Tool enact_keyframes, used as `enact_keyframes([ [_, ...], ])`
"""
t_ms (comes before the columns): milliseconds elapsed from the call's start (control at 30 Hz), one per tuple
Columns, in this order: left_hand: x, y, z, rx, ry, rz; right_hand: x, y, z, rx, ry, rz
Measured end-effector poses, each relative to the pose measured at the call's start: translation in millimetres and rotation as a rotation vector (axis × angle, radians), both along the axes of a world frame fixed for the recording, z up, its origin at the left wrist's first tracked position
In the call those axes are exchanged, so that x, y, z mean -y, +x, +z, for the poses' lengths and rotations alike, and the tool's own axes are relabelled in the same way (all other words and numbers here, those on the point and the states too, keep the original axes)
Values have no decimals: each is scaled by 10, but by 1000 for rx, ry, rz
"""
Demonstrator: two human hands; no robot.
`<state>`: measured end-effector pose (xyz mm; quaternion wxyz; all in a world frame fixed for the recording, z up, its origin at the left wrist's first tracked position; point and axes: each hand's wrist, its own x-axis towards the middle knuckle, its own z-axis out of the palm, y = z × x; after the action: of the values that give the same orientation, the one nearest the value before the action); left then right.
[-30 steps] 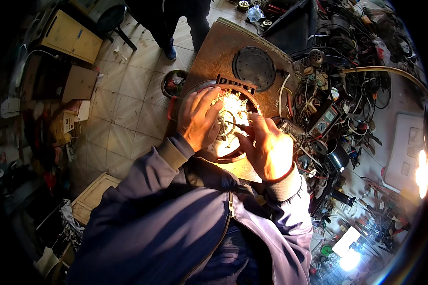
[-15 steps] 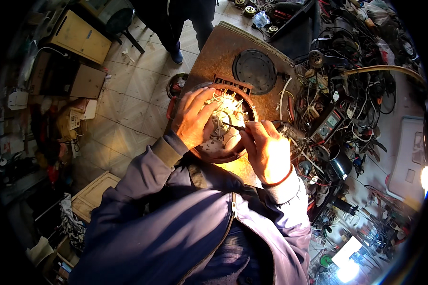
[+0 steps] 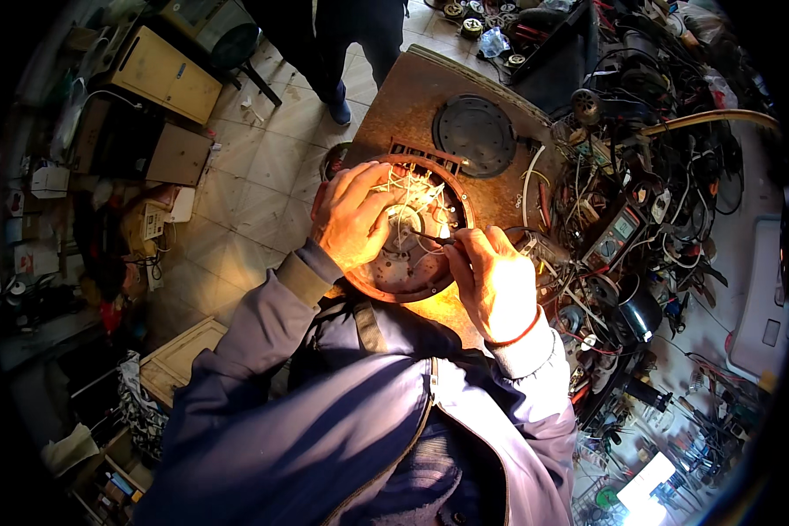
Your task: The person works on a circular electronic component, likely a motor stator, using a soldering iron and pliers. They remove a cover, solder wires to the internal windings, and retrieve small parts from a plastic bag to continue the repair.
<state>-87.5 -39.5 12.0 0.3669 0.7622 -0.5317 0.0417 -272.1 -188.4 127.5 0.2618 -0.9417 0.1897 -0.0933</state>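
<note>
A round reddish-brown appliance housing (image 3: 470, 197) lies open on the worktable, lit by a bright warm light. Pale wires (image 3: 412, 186) bunch up in its far half, and a small round part sits near its middle. My left hand (image 3: 352, 219) curls over the left side of the housing, thumb inside, fingers bent toward the wires; whether the fingertips pinch a wire is hidden. In my right hand (image 3: 492, 276) is a thin dark screwdriver (image 3: 436, 238), gripped from the right. Its tip points left, close to the small round part.
A dark round cover (image 3: 474, 136) lies on the rusty brown worktable (image 3: 403, 96) beyond the housing. Tangled cables, tools and a multimeter (image 3: 620, 230) crowd the right side. Another person's legs (image 3: 359, 44) stand at the far edge. Cabinets (image 3: 166, 74) line the left.
The screwdriver and my right hand have shifted only slightly. My left hand stays at the housing's left side. The whole view has tilted a little.
</note>
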Motion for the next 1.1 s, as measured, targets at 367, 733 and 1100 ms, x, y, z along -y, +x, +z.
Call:
enact_keyframes([
  [367,-27,12,26,-29,-7,-14,6,78,-66,89,-47,78],
  [733,-61,53,66,-22,-3,-38,-115,268,-22,55,-125,101],
  [1100,-45,80,16,-75,-51,-57,-261,156,32,-71,-36,-185],
])
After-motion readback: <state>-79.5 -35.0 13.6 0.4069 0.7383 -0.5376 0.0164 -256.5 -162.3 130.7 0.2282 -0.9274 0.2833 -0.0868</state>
